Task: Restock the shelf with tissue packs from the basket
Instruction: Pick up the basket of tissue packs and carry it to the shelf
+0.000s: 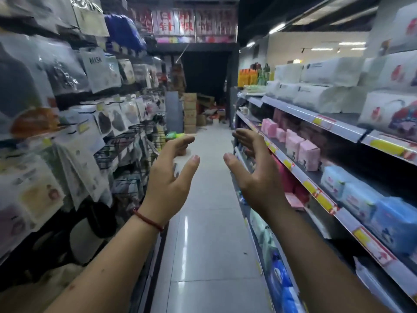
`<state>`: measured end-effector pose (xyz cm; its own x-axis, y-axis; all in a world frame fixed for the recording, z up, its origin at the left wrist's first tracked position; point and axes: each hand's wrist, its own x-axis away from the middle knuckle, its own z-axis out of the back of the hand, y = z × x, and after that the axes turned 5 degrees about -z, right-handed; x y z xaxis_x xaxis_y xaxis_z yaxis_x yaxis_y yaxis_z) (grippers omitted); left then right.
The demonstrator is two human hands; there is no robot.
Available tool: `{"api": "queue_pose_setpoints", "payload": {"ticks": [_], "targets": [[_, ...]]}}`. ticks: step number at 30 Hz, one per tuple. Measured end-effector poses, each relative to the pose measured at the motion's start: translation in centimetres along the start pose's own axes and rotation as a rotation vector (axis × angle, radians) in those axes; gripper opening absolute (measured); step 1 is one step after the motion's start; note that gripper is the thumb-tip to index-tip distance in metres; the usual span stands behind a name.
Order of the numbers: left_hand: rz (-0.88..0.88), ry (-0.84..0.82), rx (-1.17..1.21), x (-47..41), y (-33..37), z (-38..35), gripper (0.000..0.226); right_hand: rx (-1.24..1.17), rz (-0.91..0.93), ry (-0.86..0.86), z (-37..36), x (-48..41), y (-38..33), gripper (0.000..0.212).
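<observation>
both hands are raised over the aisle, palms facing each other, apart, holding nothing. left hand (171, 177): fingers (180, 141) loosely curved and slightly spread. right hand (255, 175): fingers (246, 136) likewise curved and spread, thumb out. a red cord bracelet (149, 219) sits on the left wrist.

below the hands, a pale glossy tile floor (207, 245) runs down a narrow shop aisle. the shelf (300, 177) stands to the right, its edge lined with yellow and red price tags. tissue packs lie on it: pink packs (309, 154) and blue packs (358, 197) on the middle tier, white packs (325, 73) above. hanging packets (99, 71) fill the left rack. cardboard boxes (189, 114) are stacked at the far end.

tag print is unreadable. the left rack is blurred. the lower shelf tiers are cut off by the frame. the far end is dark.
</observation>
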<state>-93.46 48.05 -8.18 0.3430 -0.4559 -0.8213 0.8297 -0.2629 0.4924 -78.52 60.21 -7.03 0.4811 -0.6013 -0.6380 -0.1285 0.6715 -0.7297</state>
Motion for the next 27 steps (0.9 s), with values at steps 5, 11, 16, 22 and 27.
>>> {"api": "queue_pose_setpoints", "payload": {"ticks": [5, 11, 16, 22, 27], "targets": [[-0.001, -0.007, -0.260, -8.3, -11.0, -3.5, 0.037, 0.166, 0.038, -0.056, -4.7, -12.7, 8.8, 0.050], [-0.051, -0.105, -0.673, -16.8, -28.5, -6.7, 0.047, 0.555, 0.168, -0.127, -13.5, -26.5, 22.2, 0.058], [0.024, -0.168, -0.748, -26.9, -44.2, -8.6, 0.055, 0.693, 0.119, -0.187, -20.5, -40.0, 32.7, 0.064], [0.148, -0.234, -0.728, -38.0, -60.4, -14.0, 0.057, 0.645, 0.019, -0.219, -27.6, -54.0, 43.3, 0.064], [0.167, -0.276, -0.706, -44.9, -74.4, -19.9, 0.054, 0.577, -0.046, -0.248, -32.3, -65.0, 54.9, 0.063]]}}
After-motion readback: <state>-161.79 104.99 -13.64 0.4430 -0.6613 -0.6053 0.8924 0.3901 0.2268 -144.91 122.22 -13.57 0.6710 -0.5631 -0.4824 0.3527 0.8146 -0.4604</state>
